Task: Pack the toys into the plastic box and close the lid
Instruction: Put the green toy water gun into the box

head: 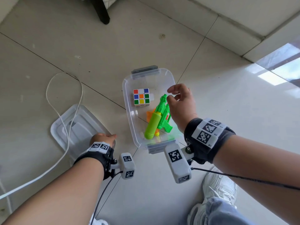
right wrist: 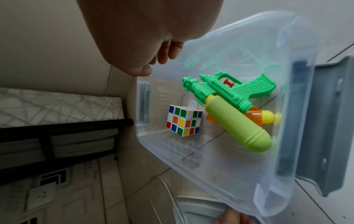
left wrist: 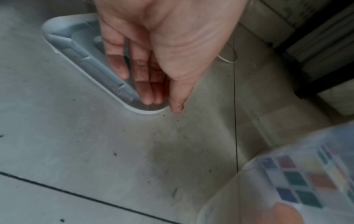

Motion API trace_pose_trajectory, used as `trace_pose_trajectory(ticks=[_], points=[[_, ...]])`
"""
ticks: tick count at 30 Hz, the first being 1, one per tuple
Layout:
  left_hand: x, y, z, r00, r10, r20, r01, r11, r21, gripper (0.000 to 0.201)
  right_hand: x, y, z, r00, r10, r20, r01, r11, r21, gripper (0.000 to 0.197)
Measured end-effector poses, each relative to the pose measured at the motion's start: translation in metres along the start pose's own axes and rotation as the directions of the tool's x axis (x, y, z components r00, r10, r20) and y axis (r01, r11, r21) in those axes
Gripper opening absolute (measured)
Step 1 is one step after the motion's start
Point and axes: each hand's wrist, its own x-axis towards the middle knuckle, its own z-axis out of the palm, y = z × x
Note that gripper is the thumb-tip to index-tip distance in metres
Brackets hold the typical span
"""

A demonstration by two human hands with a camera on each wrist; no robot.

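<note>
A clear plastic box (head: 125, 95) stands open on the tiled floor. Inside lie a colour cube (head: 141, 97), a green water gun (head: 159, 117) and an orange toy (head: 149, 115) under the gun. My right hand (head: 180, 103) hovers over the box's right rim, fingers loosely curled and holding nothing. The right wrist view shows the cube (right wrist: 184, 121) and gun (right wrist: 229, 97) below that hand (right wrist: 143, 37). The clear lid (head: 81, 124) lies flat to the left of the box. My left hand (left wrist: 153, 60) rests straight fingers on the near corner of the lid (left wrist: 76, 50), thumb beside the rim.
A white cable (head: 65, 127) loops across the lid and the floor at left. Grey latches (head: 144, 69) hang at both ends of the box. A black furniture leg (head: 101, 10) stands at the back. My white shoe (head: 217, 189) is near right, and a wall socket (right wrist: 40, 195) shows low down.
</note>
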Motion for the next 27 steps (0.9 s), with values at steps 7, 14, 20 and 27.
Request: trace_pose_trajectory(ticks=[7, 14, 20, 27], points=[[0.001, 0.003, 0.011, 0.998, 0.037, 0.046, -0.044, 0.983, 0.177, 0.029, -0.005, 0.001, 0.005, 0.996, 0.037, 0.08, -0.04, 0.999, 0.037, 0.027], [-0.039, 0.028, 0.0, 0.991, 0.121, -0.056, -0.124, 0.99, -0.062, 0.018, -0.011, -0.006, -0.001, 0.992, 0.06, 0.108, -0.069, 0.994, 0.08, 0.031], [-0.071, 0.055, -0.023, 0.963, 0.182, -0.197, -0.218, 0.959, -0.181, 0.016, -0.016, -0.011, -0.011, 0.991, 0.04, 0.129, -0.052, 0.994, 0.096, 0.03], [-0.085, 0.075, -0.034, 0.913, 0.33, -0.238, -0.387, 0.887, -0.254, 0.009, -0.029, -0.015, -0.021, 0.961, 0.074, 0.266, -0.112, 0.985, 0.13, 0.03]])
